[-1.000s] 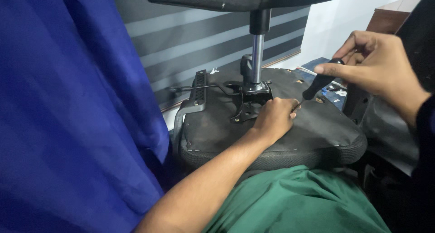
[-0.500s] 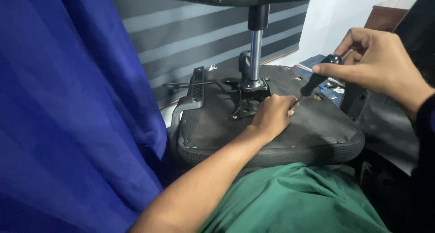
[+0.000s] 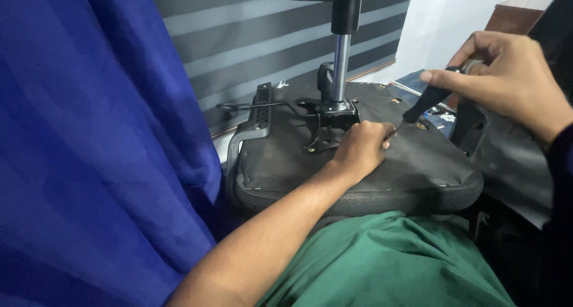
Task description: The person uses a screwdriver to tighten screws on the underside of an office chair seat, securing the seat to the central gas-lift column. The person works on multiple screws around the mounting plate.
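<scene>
Hands unmoved: left hand (image 3: 358,147) stays curled on the seat underside (image 3: 418,163), right hand (image 3: 507,80) still gripping the screwdriver (image 3: 425,105).

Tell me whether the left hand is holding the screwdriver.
No: the right hand grips the black-handled screwdriver, while the left hand rests on the upturned chair seat.

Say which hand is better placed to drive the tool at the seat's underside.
Right, probably. The right hand already grips the screwdriver's black handle, tip angled down at the upturned chair seat. The left hand rests on the seat beside the tip, steadying.
</scene>
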